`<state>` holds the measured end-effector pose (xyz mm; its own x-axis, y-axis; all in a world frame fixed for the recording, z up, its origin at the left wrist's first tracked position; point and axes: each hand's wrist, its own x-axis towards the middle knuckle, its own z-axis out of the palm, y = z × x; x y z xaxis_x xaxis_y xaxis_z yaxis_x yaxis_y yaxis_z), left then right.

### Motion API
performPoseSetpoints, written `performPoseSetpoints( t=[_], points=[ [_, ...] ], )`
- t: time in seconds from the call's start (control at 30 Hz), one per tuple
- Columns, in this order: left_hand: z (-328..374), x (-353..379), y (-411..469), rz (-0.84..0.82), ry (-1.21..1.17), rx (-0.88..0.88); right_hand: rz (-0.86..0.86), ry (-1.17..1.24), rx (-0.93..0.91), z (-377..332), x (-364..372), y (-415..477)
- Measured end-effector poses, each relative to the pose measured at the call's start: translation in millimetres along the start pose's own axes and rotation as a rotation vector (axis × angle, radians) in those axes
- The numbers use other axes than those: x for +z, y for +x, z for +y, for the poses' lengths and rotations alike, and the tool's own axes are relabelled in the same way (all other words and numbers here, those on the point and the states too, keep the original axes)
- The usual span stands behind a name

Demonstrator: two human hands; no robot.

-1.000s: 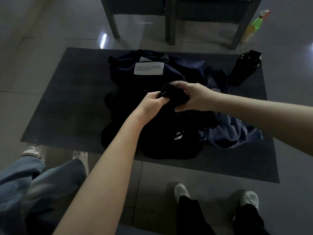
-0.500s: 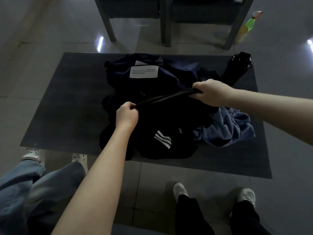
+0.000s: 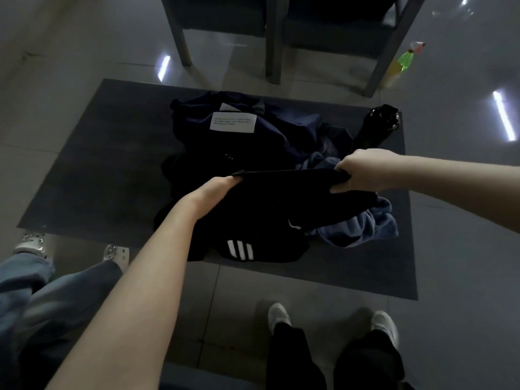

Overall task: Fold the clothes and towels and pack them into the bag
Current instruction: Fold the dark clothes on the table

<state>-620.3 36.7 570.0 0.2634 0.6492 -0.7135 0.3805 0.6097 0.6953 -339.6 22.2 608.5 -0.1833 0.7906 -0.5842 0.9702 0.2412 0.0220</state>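
A black garment [image 3: 281, 204] with three white stripes hangs stretched between my hands above a dark mat [image 3: 92, 164]. My left hand [image 3: 216, 187] grips its top edge at the left end. My right hand [image 3: 363, 171] grips the same edge at the right end. Behind it lies a navy bag [image 3: 247, 142] with a white label. A blue towel [image 3: 363, 229] lies crumpled to the right, partly under the black garment. More dark clothes lie beneath and are hard to tell apart.
A black bottle [image 3: 377, 125] stands at the mat's far right corner. A green spray bottle [image 3: 405, 60] stands by the metal chair legs [image 3: 271, 52] behind. Another person's jeans and shoes [image 3: 31, 246] are at the left. My own feet [image 3: 278, 316] stand below the mat.
My hands have drawn further apart, pulling the black garment's top edge taut and wide. The right hand moved right, and the garment now hangs flatter with its stripes lower.
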Motion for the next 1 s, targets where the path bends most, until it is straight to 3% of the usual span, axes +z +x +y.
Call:
performPoseSetpoints(
  t=[0.13,0.2,0.27,0.33,0.4,0.5,0.57,0.63,0.73,0.83,0.9,1.0],
  points=[
    [7.1,-15.3,-7.4,-0.1,0.304,-0.006,-0.071,-0.212,0.034,-0.9,-18.8,9.0],
    [12.7,-20.0,-12.1,-0.107,0.421,0.012,-0.021,-0.352,0.036,-3.5,-22.8,12.6],
    [15.0,-23.1,-12.3,-0.014,0.467,0.035,0.07,-0.376,0.044,-4.1,-23.6,15.6],
    [11.5,-26.1,-6.3,0.178,0.439,0.119,0.136,-0.337,0.033,-4.4,-21.5,18.7],
    [7.1,-28.4,-2.4,0.307,0.286,0.228,0.186,-0.271,-0.012,-4.2,-19.2,23.1],
    [7.1,-27.4,-5.1,0.328,-0.106,0.333,0.294,-0.052,-0.054,-4.9,-19.9,25.9],
    [7.7,-27.5,-10.9,0.305,-0.183,0.304,0.386,0.088,-0.058,-4.6,-21.6,26.0],
    [5.8,-29.0,-13.6,0.208,-0.139,0.228,0.452,0.194,-0.029,-2.4,-23.9,23.5],
    [5.2,-31.4,-21.1,0.051,0.18,0.145,0.438,0.387,0.071,8.8,-24.7,17.3],
    [4.9,-28.3,-23.3,-0.021,0.452,0.136,0.334,0.84,0.174,14.8,-19.2,7.7],
    [2.7,-23.9,-17.5,0.015,0.589,0.139,0.308,1.051,0.166,15.7,-12.3,0.7],
    [-0.3,-18.7,-12.1,0.029,0.49,0.121,0.318,1.183,0.176,10.2,2.4,-5.8]
  ],
)
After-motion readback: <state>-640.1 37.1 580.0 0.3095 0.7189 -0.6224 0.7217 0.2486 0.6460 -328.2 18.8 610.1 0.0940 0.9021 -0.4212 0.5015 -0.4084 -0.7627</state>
